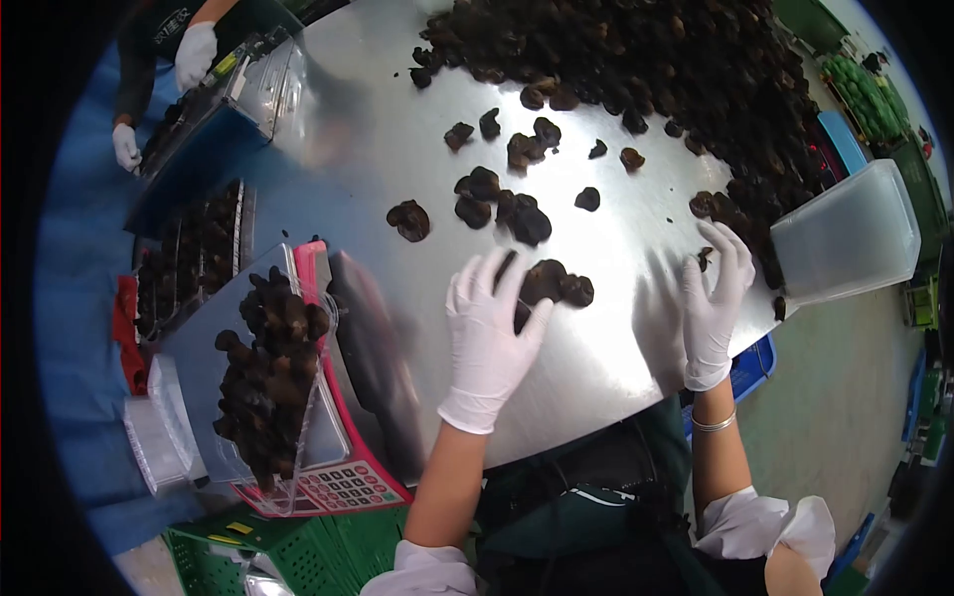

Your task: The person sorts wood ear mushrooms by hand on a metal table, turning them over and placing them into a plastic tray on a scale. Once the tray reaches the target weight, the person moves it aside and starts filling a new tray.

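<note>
My left hand (489, 343), in a white glove, reaches over the metal table with its fingers apart. Dark wood ear mushrooms (545, 282) lie right beside its thumb and forefinger, and dark bits show between the fingers. Whether it touches them is hard to tell. On the right, my right hand (717, 303), also gloved, is curved with thumb and fingers apart. A small dark mushroom piece (705, 258) shows in that gap; a firm grip on it is not visible. Loose wood ears (524, 217) are scattered ahead of both hands.
A large wood ear heap (636, 60) covers the table's (348, 119) far side. A translucent container (845, 233) lies tilted at right. At left, a pink-edged scale (348, 487) bears a mushroom-filled clear tray (268, 387). Another person's gloved hand (196, 55) is at upper left.
</note>
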Demonstrator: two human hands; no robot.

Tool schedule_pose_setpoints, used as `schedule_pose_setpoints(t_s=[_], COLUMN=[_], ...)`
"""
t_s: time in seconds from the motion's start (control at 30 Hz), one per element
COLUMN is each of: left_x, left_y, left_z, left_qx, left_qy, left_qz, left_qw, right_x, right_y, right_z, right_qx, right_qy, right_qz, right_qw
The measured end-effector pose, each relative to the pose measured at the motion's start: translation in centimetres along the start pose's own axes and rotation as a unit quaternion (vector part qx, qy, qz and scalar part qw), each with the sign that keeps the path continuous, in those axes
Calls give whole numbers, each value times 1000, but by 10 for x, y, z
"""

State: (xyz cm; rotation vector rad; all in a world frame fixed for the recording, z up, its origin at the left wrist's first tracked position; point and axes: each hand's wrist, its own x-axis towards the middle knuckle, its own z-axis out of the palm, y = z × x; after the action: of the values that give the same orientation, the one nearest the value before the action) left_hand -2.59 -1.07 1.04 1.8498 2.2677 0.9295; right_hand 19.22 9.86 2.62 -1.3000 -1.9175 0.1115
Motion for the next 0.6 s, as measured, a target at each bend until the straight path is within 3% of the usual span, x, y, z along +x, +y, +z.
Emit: schedule_pose_setpoints(t_s=[0.07, 0.1, 0.13, 0.2, 0.27, 0.3, 0.4, 0.43, 0.47, 0.53, 0.6], left_x=[-4, -4, -5, -7, -10, -13, -11, -10, -10, -7, -6], left_y=[2, 1, 0, -6, -17, -23, -27, -28, -28, -27, -26], left_z=[4, 3, 1, -2, -4, -5, -6, -6, -6, -4, -3], left_qx=[-19, -18, -46, -92, -119, -149, -174, -172, -158, -132, -138], left_qy=[2, 1, 32, 93, 158, 171, 221, 222, 195, 139, 139], left_qz=[-14, -14, -63, -136, -152, -158, -173, -174, -172, -165, -154], left_qw=[1000, 1000, 996, 982, 968, 961, 944, 944, 953, 968, 968], right_x=[7, 9, 12, 20, 23, 29, 20, 25, 28, 44, 64], right_y=[-9, -29, -39, -44, -47, -68, -93, -104, -104, -99, -105], right_z=[11, 20, 33, 68, 90, 74, 56, 50, 60, 94, 124], right_qx=[129, 253, 233, 156, 179, 271, 238, 252, 253, 296, 162], right_qy=[-127, -203, -243, -212, -279, -369, -379, -413, -413, -314, -196], right_qz=[-29, 19, -28, -158, -171, -130, -336, -286, -286, -215, -258], right_qw=[983, 946, 941, 952, 928, 880, 829, 827, 827, 876, 932])
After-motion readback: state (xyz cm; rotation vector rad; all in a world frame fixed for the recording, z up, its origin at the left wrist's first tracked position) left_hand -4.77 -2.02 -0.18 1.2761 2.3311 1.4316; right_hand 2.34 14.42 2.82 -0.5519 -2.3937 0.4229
